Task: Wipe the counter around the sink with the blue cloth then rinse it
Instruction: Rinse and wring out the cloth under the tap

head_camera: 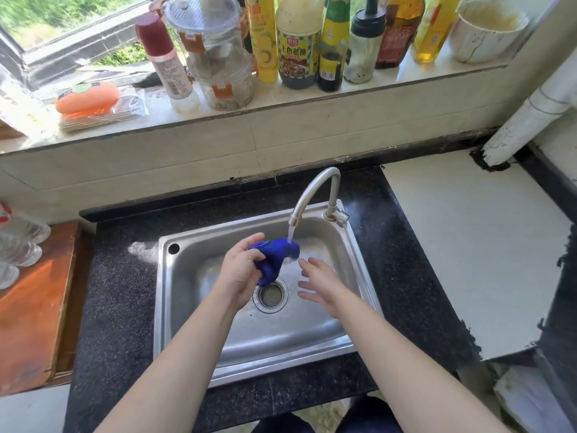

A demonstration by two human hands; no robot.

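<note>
The blue cloth [274,256] is bunched up over the steel sink [193,310], right under the faucet [315,190]. Water runs from the spout onto the cloth's top. My left hand [240,271] grips the cloth from the left side, above the drain [271,295]. My right hand [321,284] hovers just right of the cloth with its fingers spread, holding nothing. The dark speckled counter [115,292] surrounds the sink on all sides.
A windowsill [281,98] behind the sink carries several bottles and jars. A white slab [474,251] lies to the right, with a white pipe [537,120] above it. A wooden board [31,304] and clear bottles [18,242] sit at the left.
</note>
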